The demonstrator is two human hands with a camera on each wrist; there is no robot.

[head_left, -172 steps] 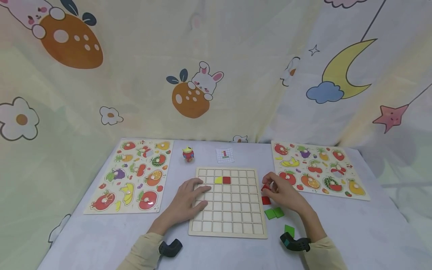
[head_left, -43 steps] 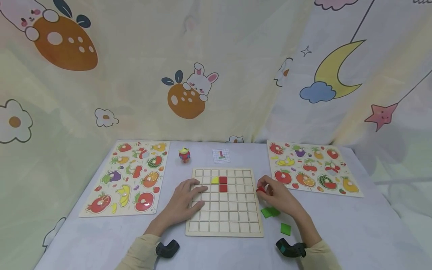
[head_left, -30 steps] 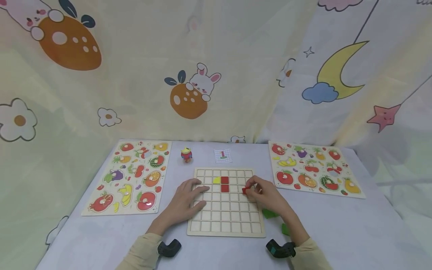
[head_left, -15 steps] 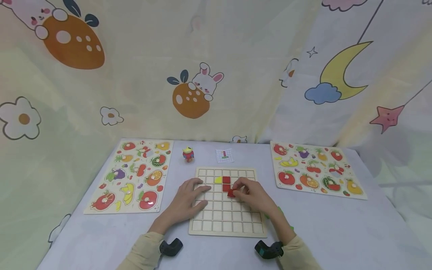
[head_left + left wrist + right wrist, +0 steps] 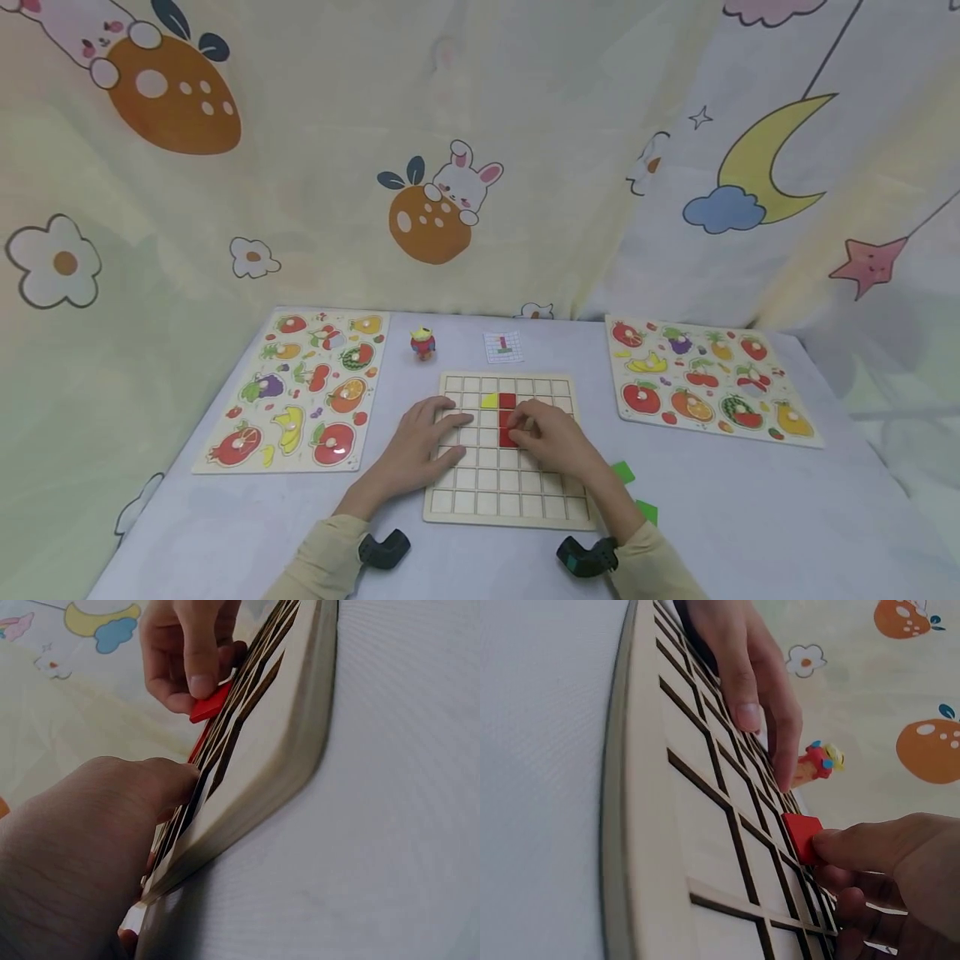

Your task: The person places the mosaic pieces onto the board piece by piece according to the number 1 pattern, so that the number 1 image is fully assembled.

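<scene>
On the wooden grid board lie a yellow tile and, beside it, a red tile heading a short red column. My right hand pinches another square red tile between thumb and fingers, at the column's lower end. In the left wrist view this held tile tilts slightly at the grid surface. Fingers of my left hand rest spread over the board's left edge, holding no tile. The right fingers partly hide the red column in the head view.
Green tiles lie right of the board, partly behind the right forearm. A small toy figure and a printed pattern card stand behind it. Fruit puzzle boards flank both sides, one left and one right.
A second red tile has joined the first on the board. My right hand has since picked up another red tile at the right and carried it left over the grid. My left hand stays put.
</scene>
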